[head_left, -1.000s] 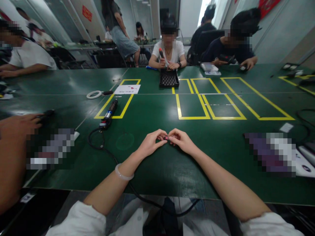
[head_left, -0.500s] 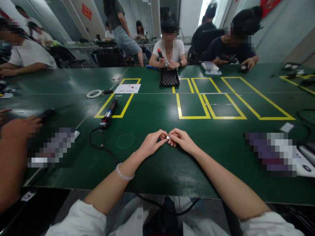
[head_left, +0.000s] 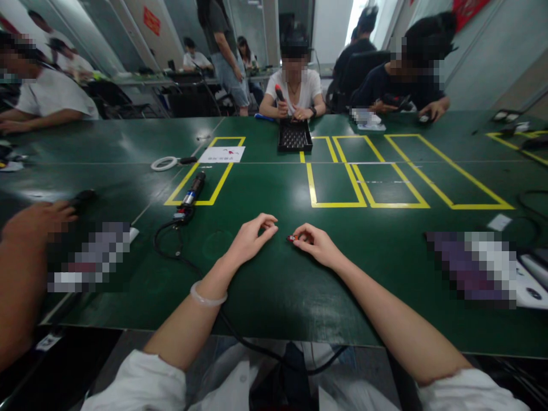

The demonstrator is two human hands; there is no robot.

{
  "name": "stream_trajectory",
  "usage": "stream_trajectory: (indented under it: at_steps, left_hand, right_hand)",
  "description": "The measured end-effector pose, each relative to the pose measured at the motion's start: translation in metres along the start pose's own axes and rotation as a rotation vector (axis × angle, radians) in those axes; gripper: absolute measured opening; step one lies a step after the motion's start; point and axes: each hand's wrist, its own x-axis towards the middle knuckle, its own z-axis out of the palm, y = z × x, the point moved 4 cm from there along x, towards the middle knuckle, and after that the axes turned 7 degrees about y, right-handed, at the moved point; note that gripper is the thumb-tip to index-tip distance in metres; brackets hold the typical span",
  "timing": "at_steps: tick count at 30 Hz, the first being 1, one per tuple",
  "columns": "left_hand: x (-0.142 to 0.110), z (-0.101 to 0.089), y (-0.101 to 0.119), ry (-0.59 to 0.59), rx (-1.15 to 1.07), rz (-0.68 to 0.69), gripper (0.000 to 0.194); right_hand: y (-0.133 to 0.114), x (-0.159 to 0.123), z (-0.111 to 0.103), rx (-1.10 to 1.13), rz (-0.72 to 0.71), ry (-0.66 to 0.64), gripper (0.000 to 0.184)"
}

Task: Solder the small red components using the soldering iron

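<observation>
Between the thumb and fingertips of my right hand [head_left: 317,244] is a small red and dark piece [head_left: 291,238], too small to name, pinched just above the green table. My left hand [head_left: 253,237] is apart from it, a short way to the left. Its thumb and fingers are parted and I see nothing between them. A pale bangle [head_left: 208,295] circles that wrist. Nearest to the left hand lies a black and silver cylindrical tool [head_left: 191,194], its black cable [head_left: 177,251] curling toward me and over the table edge.
Yellow tape rectangles [head_left: 338,204] mark the green table [head_left: 274,308]. A person opposite holds a red-tipped tool [head_left: 279,94] over a black tray [head_left: 294,137]. A white card [head_left: 222,154] and white ring [head_left: 164,164] lie ahead. A co-worker's hand [head_left: 47,220] is on the left; blurred packages [head_left: 475,265] lie right.
My left hand has let go of the small piece and drawn back to the left. My right hand stays in place, still pinching it. In the background, a standing person has shifted right.
</observation>
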Motion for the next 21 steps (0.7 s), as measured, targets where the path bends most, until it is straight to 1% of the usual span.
stream_trajectory:
  at_steps: [3, 5, 7, 8, 10, 11, 13, 15, 18, 21]
  left_hand:
    - [0.007, -0.043, -0.032, 0.132, 0.207, -0.068, 0.038]
    - [0.007, -0.077, -0.06, 0.212, 0.451, -0.158, 0.041]
    - [-0.001, -0.112, -0.089, 0.291, 0.683, -0.321, 0.047]
    - [-0.007, -0.128, -0.102, 0.322, 0.761, -0.42, 0.052]
    - [-0.018, -0.152, -0.124, 0.311, 0.833, -0.588, 0.061]
    - [-0.024, -0.16, -0.133, 0.292, 0.836, -0.648, 0.063]
    - [-0.03, -0.169, -0.145, 0.255, 0.805, -0.701, 0.06]
    - [-0.032, -0.173, -0.15, 0.259, 0.773, -0.693, 0.054]
    - [-0.032, -0.173, -0.152, 0.287, 0.774, -0.655, 0.053]
    - [-0.031, -0.17, -0.151, 0.274, 0.811, -0.628, 0.053]
  right_hand:
    - [0.0, 0.0, 0.0, 0.004, 0.008, -0.006, 0.023]
    - [-0.001, 0.0, 0.001, -0.002, 0.007, -0.012, 0.022]
    - [-0.001, 0.0, 0.002, -0.008, 0.003, -0.013, 0.022]
    - [-0.001, 0.0, 0.002, -0.009, 0.001, -0.011, 0.021]
    - [-0.001, 0.0, 0.002, -0.012, -0.001, -0.008, 0.021]
    - [-0.001, 0.0, 0.002, -0.014, -0.001, -0.008, 0.021]
    - [-0.002, 0.0, 0.002, -0.017, -0.001, -0.009, 0.02]
    - [-0.002, 0.0, 0.002, -0.019, -0.001, -0.012, 0.02]
    - [-0.002, 0.0, 0.002, -0.023, 0.001, -0.014, 0.021]
    - [0.0, 0.0, 0.001, -0.027, 0.006, -0.007, 0.021]
